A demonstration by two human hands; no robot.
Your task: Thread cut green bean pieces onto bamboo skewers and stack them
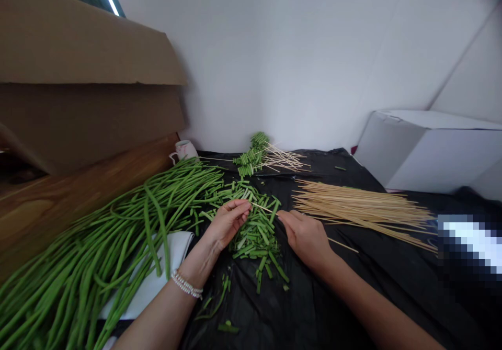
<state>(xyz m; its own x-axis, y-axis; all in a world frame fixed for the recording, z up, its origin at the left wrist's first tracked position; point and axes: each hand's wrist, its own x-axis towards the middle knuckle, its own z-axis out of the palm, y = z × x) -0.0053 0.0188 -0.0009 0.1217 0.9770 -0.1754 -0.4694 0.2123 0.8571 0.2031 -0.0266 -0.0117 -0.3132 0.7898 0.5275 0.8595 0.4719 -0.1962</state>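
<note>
The work looks early to midway. At the back of the surface (314, 308), which is covered in black plastic sheet, lies 1 small heap of finished skewers (251, 157), each loaded with green pieces. Far more remains. A broad fan of bare skewers (364, 207) lies to the right, a loose pile of cut bean pieces (257, 232) sits between the hands, and a large sheaf of whole long beans (98, 250) spreads across the left, still uncut.

The skewer in hand (264, 208) runs between the 2 hands, just above the cut pile. The right hand (304, 235) has its fingers closed around the skewer's shaft, and the blunt end sticks out behind the hand. The left hand (229, 222) has its fingers curled shut at the pointed end, apparently pinching a cut piece against the tip. The piece itself is hidden inside the fingers, so I cannot tell how many pieces this skewer already carries.

The long beans run out of view at the lower left. A white sheet (174, 245) under them is mostly covered, and a mug (184, 149) is half hidden behind them. A pixelated patch (470, 240) masks something at the right. A cardboard box (86, 67) and a white box (427, 148) are both cut off by the frame.
</note>
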